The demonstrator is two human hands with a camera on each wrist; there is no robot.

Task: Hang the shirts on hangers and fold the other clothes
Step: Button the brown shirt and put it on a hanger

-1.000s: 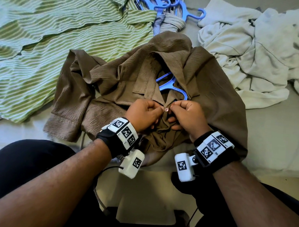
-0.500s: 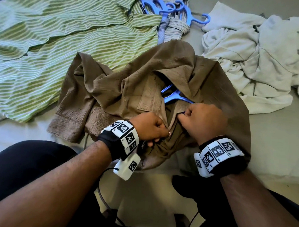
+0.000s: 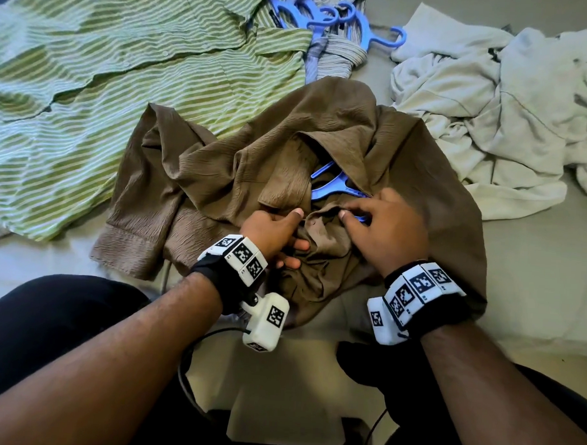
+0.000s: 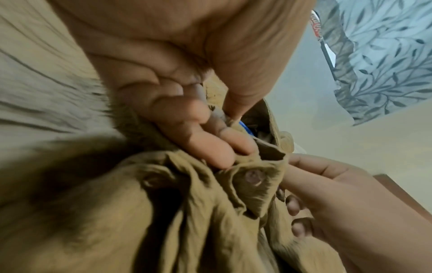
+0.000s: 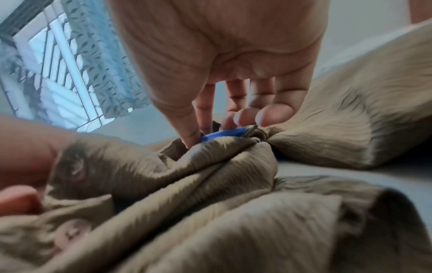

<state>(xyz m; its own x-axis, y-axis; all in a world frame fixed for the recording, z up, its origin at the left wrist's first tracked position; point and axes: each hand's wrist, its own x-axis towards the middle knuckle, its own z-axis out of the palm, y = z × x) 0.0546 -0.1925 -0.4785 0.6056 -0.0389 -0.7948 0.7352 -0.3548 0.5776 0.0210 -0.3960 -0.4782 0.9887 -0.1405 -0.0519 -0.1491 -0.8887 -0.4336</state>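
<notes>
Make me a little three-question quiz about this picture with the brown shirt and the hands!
1. True or false: a blue hanger lies inside the brown shirt.
2. Which hand touches the blue hanger? A) left hand B) right hand C) neither
3. Fill in: the shirt lying to the left of the brown one has green and white ______.

Key: 1. True, the hanger shows at the collar opening. 2. B; its fingers rest on the hanger's blue edge, while the left hand pinches the brown fabric by a button. 3. stripes.
</notes>
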